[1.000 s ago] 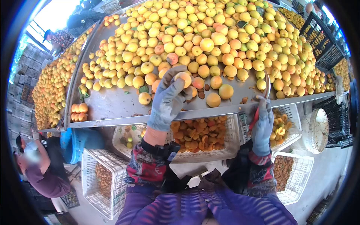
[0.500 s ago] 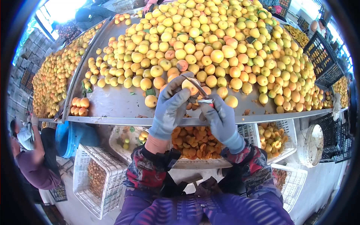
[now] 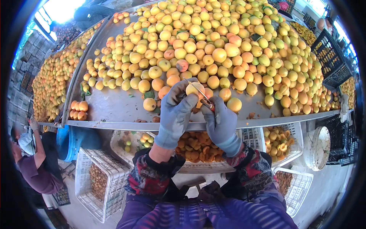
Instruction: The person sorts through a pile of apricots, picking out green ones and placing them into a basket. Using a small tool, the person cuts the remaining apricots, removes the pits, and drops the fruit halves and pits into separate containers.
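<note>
A grey glove covers my left hand (image 3: 176,114), whose fingers are closed round a yellow-orange apricot (image 3: 195,88) above the table's front edge. My right hand (image 3: 221,122), also gloved, grips a small knife (image 3: 201,94) by its handle. The thin blade lies across the front of the apricot. Beyond both hands a large heap of apricots (image 3: 213,42) covers much of the metal table (image 3: 114,103). Below my hands, partly hidden by them, a crate holds cut apricot pieces (image 3: 198,147).
White crates (image 3: 102,179) stand on the floor at both sides. A blue bin (image 3: 74,143) and a seated person (image 3: 40,168) are at the left. At the right are a white bucket (image 3: 319,148) and black crates (image 3: 329,57).
The knife has turned so its blade now crosses the apricot. The apricot shows more fully between my fingers. The view has shifted slightly.
</note>
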